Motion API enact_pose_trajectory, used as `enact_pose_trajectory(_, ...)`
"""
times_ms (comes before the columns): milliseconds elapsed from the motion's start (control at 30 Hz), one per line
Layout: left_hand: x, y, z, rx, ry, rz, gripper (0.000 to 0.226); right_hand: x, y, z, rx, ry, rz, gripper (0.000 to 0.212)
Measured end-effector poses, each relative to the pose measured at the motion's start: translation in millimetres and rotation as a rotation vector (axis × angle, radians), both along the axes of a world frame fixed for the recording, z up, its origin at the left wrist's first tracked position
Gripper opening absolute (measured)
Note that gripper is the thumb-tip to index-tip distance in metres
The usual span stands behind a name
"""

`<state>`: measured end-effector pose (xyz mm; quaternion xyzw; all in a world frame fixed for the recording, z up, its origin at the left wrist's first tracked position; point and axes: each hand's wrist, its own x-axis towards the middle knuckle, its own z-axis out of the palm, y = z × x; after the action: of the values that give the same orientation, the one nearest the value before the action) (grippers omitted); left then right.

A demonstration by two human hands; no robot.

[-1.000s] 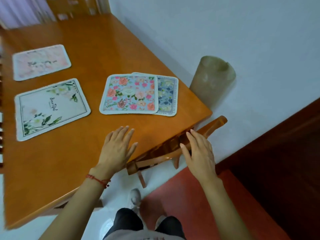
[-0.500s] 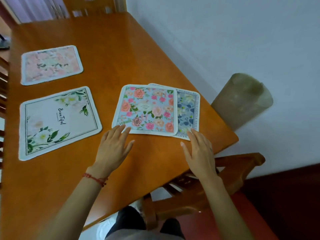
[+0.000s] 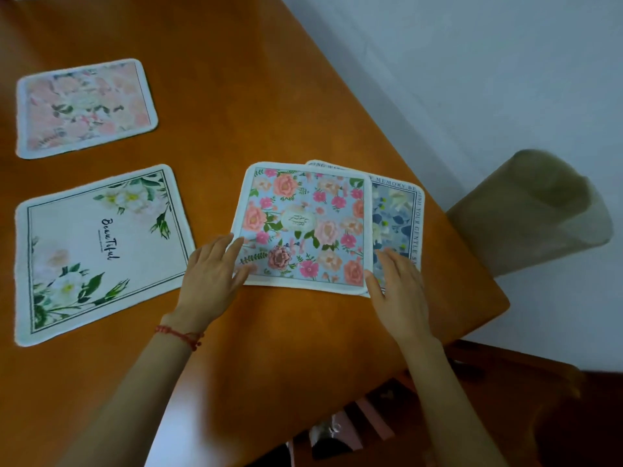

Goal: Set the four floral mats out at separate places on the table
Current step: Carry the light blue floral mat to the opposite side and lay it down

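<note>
Nearest, the left hand [image 3: 211, 278] lay with its fingers straight and slightly spread, the tips resting on the near left corner of the bright rose mat [image 3: 305, 227]; the right hand [image 3: 399, 288] had its fingers straight and close together at the near right corner, where that mat overlapped the blue-grey mat [image 3: 401, 217]. Neither hand pinched anything yet. The step in hand looked to be parting these two: it would go best if one hand held the lower mat flat while the other slid or lifted the upper one clear (thin cloth tends to drag its neighbour). Further left on the table [image 3: 269, 96] the white "Beautiful" mat [image 3: 97, 251] lay alone, and beyond it the pale pink mat [image 3: 84, 107], both already well apart.
</note>
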<state>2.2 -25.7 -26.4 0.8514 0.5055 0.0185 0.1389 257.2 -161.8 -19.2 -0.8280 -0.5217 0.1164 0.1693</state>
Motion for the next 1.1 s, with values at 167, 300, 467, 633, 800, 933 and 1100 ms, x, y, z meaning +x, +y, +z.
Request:
enact_pose_trajectory(167, 12.2, 27.3, -18.6, -0.010, -0.029, 0.067, 0.068, 19.7, 32.7, -20.2, -0.060, 0.022, 0.029, 0.059)
enact_pose_trajectory(300, 17.6, 54.5, -38.7, -0.041, -0.077, 0.119, 0.073, 29.6, 56.3, -36.6, -0.066, 0.066, -0.001, 0.057)
enact_pose_trajectory(467, 20.1, 82.7, -63.7, -0.090, -0.133, 0.184, 0.070, 39.7, 80.4, -54.7, -0.031, 0.166, -0.087, 0.048)
enact_pose_trajectory(633, 32.3, 94.3, -65.9, -0.153, -0.264, 0.268, 0.043, 45.3, 91.6, -66.4, -0.006, 0.231, -0.158, 0.045)
enact_pose_trajectory(800, 45.9, 93.5, -66.5, -0.133, -0.287, 0.317, 0.043, 44.0, 98.3, -71.0, 0.033, 0.279, -0.208, 0.043)
enact_pose_trajectory(933, 48.9, 98.4, -70.5, -0.174, -0.321, 0.416, 0.041, 43.2, 104.3, -70.1, 0.106, 0.360, -0.314, 0.038)
enact_pose_trajectory(1100, 46.6, 103.3, -72.9, -0.198, -0.422, 0.487, 0.038, 44.1, 111.3, -74.1, 0.142, 0.460, -0.409, 0.024)
